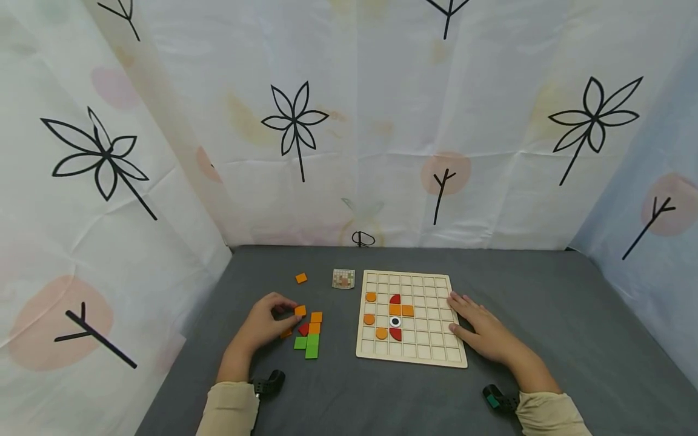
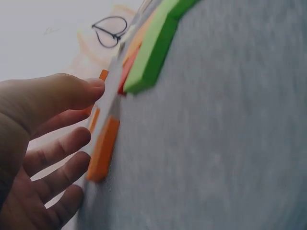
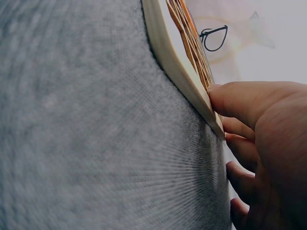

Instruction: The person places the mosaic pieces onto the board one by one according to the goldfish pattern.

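Note:
My left hand (image 1: 263, 322) pinches an orange square tile (image 1: 300, 310) between thumb and forefinger, left of the wooden grid board (image 1: 434, 351). In the left wrist view the tile (image 2: 103, 74) shows at the thumb's tip, while the other fingers are loosely bent. My right hand (image 1: 485, 330) rests at the board's right edge with fingers extended. The right wrist view shows its thumb touching the board's rim (image 3: 192, 91). On the board lie orange discs (image 1: 382, 333), red quarter-round pieces (image 1: 395, 335), two orange squares (image 1: 401, 310) and a white-and-black eye piece (image 1: 395, 322).
Beside the left hand lie green tiles (image 2: 153, 52), a red piece (image 1: 303, 329) and orange tiles (image 1: 315, 317), one partly under the hand. Farther back are a single orange tile (image 1: 301, 278) and a small patterned card (image 1: 343, 278). Grey cloth (image 1: 382, 399) covers the table; printed curtains surround it.

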The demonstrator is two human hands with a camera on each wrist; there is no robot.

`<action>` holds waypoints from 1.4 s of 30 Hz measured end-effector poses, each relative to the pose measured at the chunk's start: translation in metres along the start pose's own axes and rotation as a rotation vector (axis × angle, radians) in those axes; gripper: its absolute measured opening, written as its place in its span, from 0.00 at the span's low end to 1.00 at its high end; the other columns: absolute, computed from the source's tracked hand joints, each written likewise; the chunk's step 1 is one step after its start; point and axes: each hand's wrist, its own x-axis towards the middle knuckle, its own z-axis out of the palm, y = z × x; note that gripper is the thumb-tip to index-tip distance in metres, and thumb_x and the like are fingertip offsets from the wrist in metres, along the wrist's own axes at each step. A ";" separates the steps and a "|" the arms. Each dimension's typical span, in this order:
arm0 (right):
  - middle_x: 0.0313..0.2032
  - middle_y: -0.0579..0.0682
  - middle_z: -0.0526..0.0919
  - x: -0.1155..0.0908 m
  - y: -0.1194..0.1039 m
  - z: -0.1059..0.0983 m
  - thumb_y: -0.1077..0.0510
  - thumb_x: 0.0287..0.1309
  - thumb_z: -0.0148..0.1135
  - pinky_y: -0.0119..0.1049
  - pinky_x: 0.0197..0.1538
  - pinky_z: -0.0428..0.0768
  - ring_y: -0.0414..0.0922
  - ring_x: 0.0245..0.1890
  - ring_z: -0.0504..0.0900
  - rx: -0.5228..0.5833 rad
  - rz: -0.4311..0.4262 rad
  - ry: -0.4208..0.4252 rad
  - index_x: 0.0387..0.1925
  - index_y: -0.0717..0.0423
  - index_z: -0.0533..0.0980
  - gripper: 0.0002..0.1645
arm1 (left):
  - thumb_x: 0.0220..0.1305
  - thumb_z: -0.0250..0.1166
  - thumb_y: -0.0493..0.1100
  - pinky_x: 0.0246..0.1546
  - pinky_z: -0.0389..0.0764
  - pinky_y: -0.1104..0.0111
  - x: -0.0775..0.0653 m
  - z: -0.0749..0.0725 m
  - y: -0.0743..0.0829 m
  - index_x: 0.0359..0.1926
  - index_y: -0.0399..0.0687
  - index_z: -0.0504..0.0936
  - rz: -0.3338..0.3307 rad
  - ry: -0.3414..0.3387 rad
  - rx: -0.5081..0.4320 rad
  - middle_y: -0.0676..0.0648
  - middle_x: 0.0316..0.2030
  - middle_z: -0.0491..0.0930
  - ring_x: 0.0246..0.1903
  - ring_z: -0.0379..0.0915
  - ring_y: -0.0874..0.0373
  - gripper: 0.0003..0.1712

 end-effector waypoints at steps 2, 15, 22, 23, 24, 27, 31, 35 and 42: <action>0.81 0.66 0.59 0.001 0.000 0.000 0.47 0.77 0.61 0.75 0.75 0.52 0.72 0.80 0.55 0.002 0.002 -0.007 0.80 0.63 0.63 0.41 | 0.62 0.80 0.45 0.53 0.79 0.55 0.001 0.003 0.005 0.48 0.52 0.91 0.030 0.005 -0.013 0.51 0.46 0.84 0.46 0.76 0.56 0.13; 0.81 0.65 0.58 0.001 0.001 0.001 0.46 0.77 0.61 0.75 0.76 0.52 0.72 0.80 0.54 0.006 0.013 -0.010 0.80 0.63 0.62 0.42 | 0.65 0.78 0.47 0.53 0.81 0.51 0.020 0.043 0.077 0.50 0.57 0.91 0.174 -0.057 -0.084 0.52 0.48 0.82 0.51 0.78 0.54 0.13; 0.81 0.64 0.59 0.002 0.000 0.001 0.46 0.77 0.61 0.74 0.76 0.53 0.71 0.80 0.55 -0.011 0.016 -0.010 0.80 0.62 0.63 0.41 | 0.66 0.77 0.45 0.59 0.80 0.46 0.031 0.073 0.113 0.52 0.48 0.89 0.289 -0.126 -0.096 0.44 0.52 0.81 0.52 0.78 0.47 0.15; 0.81 0.64 0.59 0.002 0.000 0.001 0.46 0.77 0.61 0.74 0.76 0.53 0.71 0.80 0.55 -0.011 0.016 -0.010 0.80 0.62 0.62 0.41 | 0.66 0.76 0.46 0.63 0.78 0.45 0.032 0.077 0.117 0.52 0.47 0.89 0.297 -0.139 -0.096 0.45 0.51 0.81 0.53 0.77 0.47 0.16; 0.81 0.64 0.59 0.002 0.000 0.001 0.46 0.77 0.61 0.74 0.76 0.53 0.71 0.80 0.55 -0.010 0.016 -0.011 0.80 0.62 0.62 0.41 | 0.67 0.76 0.46 0.66 0.76 0.44 0.034 0.081 0.121 0.53 0.47 0.89 0.308 -0.151 -0.095 0.46 0.50 0.81 0.53 0.77 0.47 0.16; 0.81 0.65 0.59 0.002 0.000 0.001 0.46 0.77 0.61 0.75 0.76 0.52 0.71 0.80 0.55 -0.001 0.016 -0.009 0.80 0.63 0.62 0.41 | 0.68 0.75 0.47 0.66 0.76 0.46 0.037 0.094 0.132 0.53 0.49 0.89 0.334 -0.169 -0.090 0.48 0.49 0.81 0.54 0.77 0.47 0.15; 0.81 0.65 0.58 0.002 0.000 0.000 0.46 0.77 0.61 0.75 0.76 0.51 0.71 0.80 0.54 0.004 0.020 -0.010 0.80 0.62 0.62 0.42 | 0.68 0.75 0.47 0.56 0.81 0.55 0.041 0.108 0.143 0.52 0.50 0.90 0.362 -0.175 -0.077 0.47 0.50 0.82 0.53 0.77 0.48 0.14; 0.81 0.65 0.58 0.003 0.000 0.000 0.45 0.77 0.61 0.75 0.76 0.51 0.71 0.80 0.54 0.004 0.023 -0.008 0.80 0.63 0.62 0.42 | 0.68 0.75 0.49 0.54 0.80 0.61 0.046 0.121 0.150 0.51 0.52 0.90 0.379 -0.155 -0.043 0.50 0.50 0.82 0.53 0.76 0.51 0.14; 0.82 0.64 0.58 0.002 0.001 0.002 0.44 0.77 0.60 0.75 0.76 0.51 0.71 0.81 0.54 0.003 0.026 -0.007 0.80 0.62 0.62 0.42 | 0.67 0.75 0.52 0.54 0.79 0.64 0.045 0.137 0.151 0.50 0.56 0.91 0.356 -0.127 -0.002 0.55 0.49 0.81 0.51 0.74 0.58 0.14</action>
